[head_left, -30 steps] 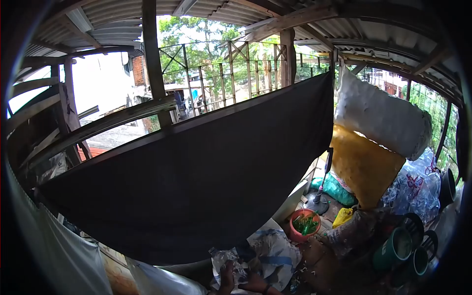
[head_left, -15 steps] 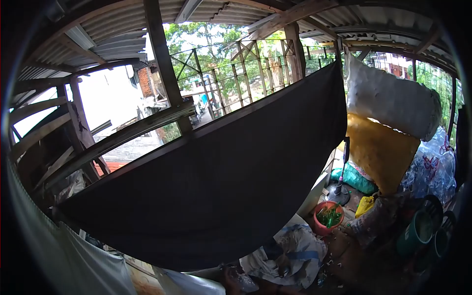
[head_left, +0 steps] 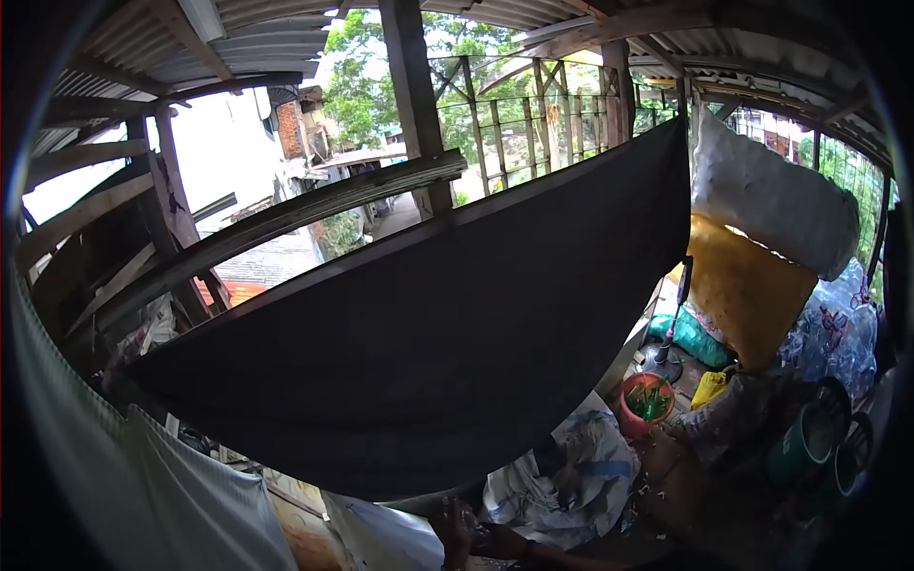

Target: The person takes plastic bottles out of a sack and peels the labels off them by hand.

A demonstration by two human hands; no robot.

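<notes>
Hands, two, at the bottom edge of the view. We list the left hand as raised, its forearm rising from below; the right hand lies just beside it, its forearm reaching in from the right. Both are in deep shadow. Between them we note a small glinting clear object, too dim to identify. State of grip: we cannot tell, for either hand, whether the fingers pinch this object, press together or stand spread.

Sack, white, one, with a blue band: crumpled, just right of the hands. Tub, red, one, beyond the sack, holding green pieces. Bag, yellow, one, near the tub on its right. Sack, teal, one, lying behind the tub.

Cloth, dark, one, spanning the middle of the view, above the hands. Sack, mustard, one, below a large grey-white sack. Bundle, clear plastic, to their right. Bucket, dark green, at lower right.
</notes>
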